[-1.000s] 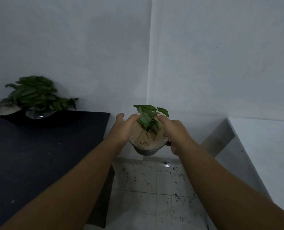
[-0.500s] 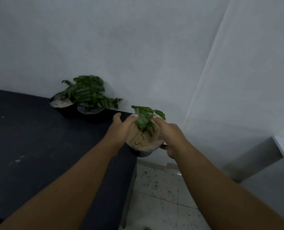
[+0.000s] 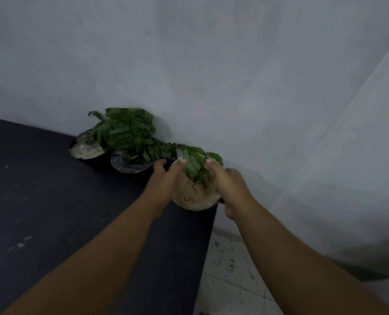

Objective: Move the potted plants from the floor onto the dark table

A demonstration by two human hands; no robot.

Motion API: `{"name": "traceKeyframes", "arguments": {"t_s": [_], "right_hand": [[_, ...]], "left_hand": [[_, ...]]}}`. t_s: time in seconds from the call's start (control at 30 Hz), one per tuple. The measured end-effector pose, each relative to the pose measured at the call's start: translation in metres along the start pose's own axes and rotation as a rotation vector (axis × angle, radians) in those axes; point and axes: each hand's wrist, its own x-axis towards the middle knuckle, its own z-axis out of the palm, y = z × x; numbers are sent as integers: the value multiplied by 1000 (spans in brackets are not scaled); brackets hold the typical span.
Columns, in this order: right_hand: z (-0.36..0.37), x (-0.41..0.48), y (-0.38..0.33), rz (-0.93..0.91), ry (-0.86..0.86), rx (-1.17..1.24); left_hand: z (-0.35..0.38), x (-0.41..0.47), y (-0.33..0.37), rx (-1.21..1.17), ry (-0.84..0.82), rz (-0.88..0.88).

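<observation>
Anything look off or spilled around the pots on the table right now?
No spill shows. The held pot, gripped by the left hand and right hand, sits at the dark table right edge, close to overhanging.

Small potted plant (image 3: 194,192) gripped between left hand (image 3: 166,178) and right hand (image 3: 228,185), over dark table (image 3: 52,212) corner, two potted plants (image 3: 130,142) just left of the grip, speckled floor (image 3: 230,280) below right

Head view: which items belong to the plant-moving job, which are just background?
Job:
- held potted plant, gripped by left hand and right hand
- dark table
- two potted plants already on it

Background:
- white wall
- speckled tile floor
</observation>
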Motion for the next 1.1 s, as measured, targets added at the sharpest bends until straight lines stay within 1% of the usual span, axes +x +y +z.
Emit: {"name": "traceKeyframes", "arguments": {"t_s": [0.23, 0.33, 0.5, 0.67, 0.8, 0.9, 0.93, 1.0, 1.1], "right_hand": [[19, 47, -9, 1, 1, 13], [25, 60, -5, 29, 19, 2], [29, 66, -2, 83, -12, 2], [31, 60, 3, 20, -15, -44], [36, 40, 11, -54, 33, -81], [38, 14, 13, -167, 87, -205], [42, -11, 14, -214, 136, -227], [43, -24, 12, -227, 160, -264], [55, -79, 28, -290, 232, -250]], "left_hand": [[5, 53, 1, -3, 7, -39], [7, 65, -2, -31, -2, -63], [4, 78, -13, -15, -18, -61], [-3, 82, -22, -42, -63, -25], [-15, 69, -25, -29, -118, 16], [-22, 52, -25, -21, -139, 91], [-31, 31, -22, 5, -155, 128], [-34, 20, -19, 38, -150, 151], [-68, -27, -22, 59, -215, 245]]}}
